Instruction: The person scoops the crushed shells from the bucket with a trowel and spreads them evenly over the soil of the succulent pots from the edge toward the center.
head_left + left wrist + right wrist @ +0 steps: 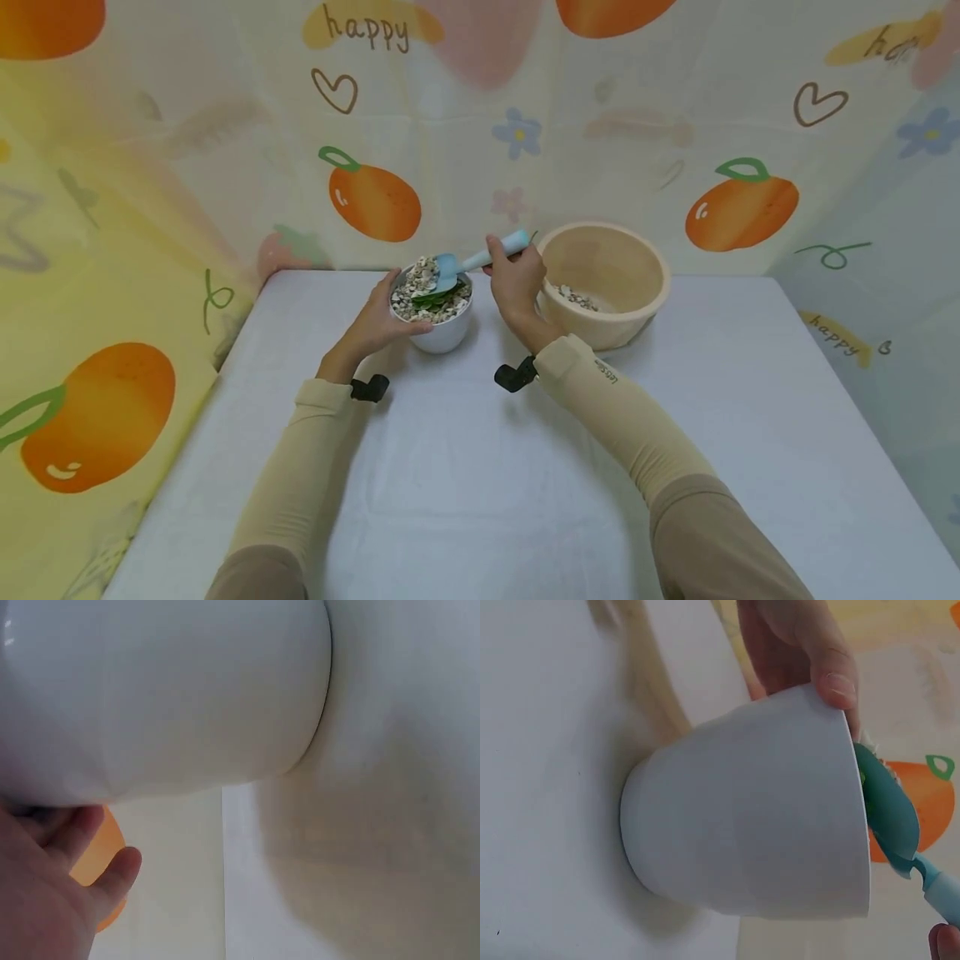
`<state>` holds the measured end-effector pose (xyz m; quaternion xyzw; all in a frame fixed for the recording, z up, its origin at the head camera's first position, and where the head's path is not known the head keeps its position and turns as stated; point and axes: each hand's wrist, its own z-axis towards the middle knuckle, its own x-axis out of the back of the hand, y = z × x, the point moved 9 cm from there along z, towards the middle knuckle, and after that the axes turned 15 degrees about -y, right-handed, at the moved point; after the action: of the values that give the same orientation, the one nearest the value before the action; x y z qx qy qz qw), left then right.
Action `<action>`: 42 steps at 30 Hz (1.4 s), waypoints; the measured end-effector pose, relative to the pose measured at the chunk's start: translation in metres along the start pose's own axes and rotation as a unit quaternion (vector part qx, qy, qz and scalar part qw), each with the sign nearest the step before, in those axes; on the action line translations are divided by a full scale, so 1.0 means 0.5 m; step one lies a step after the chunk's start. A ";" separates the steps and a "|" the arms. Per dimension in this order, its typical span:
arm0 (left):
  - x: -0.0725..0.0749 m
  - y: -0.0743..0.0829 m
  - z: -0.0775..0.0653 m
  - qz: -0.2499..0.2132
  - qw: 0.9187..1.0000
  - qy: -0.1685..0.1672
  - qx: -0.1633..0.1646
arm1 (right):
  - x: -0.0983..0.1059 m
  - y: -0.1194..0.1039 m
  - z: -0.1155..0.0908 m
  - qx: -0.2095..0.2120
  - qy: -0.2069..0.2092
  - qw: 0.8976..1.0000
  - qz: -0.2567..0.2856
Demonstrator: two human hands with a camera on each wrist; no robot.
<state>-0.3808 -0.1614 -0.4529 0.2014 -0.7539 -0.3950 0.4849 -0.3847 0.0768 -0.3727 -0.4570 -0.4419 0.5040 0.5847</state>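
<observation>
My left hand (378, 319) grips a white flower pot (444, 335) by its left side, the thumb along the near rim. Pale gravel (407, 293) fills the pot to near its rim, with green leaves (438, 297) lying among it. My right hand (517, 279) holds a small light-blue trowel (495, 252) by its handle. The trowel's scoop is over the pot, tilted onto the gravel and partly covering the leaves. In the right wrist view the scoop's underside overlaps the pot's rim, and the left thumb presses on that rim.
A large cream-coloured tub (637, 321) stands right of the pot, close behind my right wrist, with some gravel (576, 297) at its bottom. Both stand near the back edge of the white table (465, 492). A fruit-printed curtain (450, 117) hangs behind and at the sides.
</observation>
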 end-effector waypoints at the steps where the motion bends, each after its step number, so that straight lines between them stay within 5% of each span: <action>1: -0.002 -0.001 -0.002 -0.003 1.000 0.006 -0.002 | -0.001 0.000 -0.001 0.006 -0.001 1.000 -0.001; 8: -0.010 0.007 -0.013 -0.015 0.999 0.039 -0.009 | -0.003 -0.009 -0.007 0.042 -0.002 0.998 -0.038; 16: -0.001 0.028 -0.008 0.028 0.999 -0.021 -0.019 | -0.013 -0.014 -0.004 0.049 -0.015 0.997 -0.061; 19: 0.002 0.025 -0.003 0.009 0.999 -0.040 -0.028 | -0.020 -0.017 -0.004 0.049 -0.022 0.997 -0.063; 24: 0.002 0.011 -0.001 -0.028 0.999 -0.021 -0.026 | -0.026 -0.020 -0.003 0.052 -0.037 0.997 -0.052; 30: -0.003 0.016 0.000 -0.039 0.998 0.004 -0.046 | -0.025 0.006 0.004 0.024 -0.048 0.998 0.018; 36: -0.003 0.021 -0.001 -0.045 0.997 0.013 -0.062 | -0.035 0.038 0.008 -0.021 -0.058 0.987 0.148; 42: -0.004 0.015 0.000 -0.039 0.998 0.011 -0.051 | -0.036 0.044 0.009 -0.033 -0.052 0.983 0.173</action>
<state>-0.3791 -0.1556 -0.4483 0.2096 -0.7192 -0.4493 0.4868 -0.3949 0.0611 -0.3944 -0.5185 -0.4026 0.6059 0.4495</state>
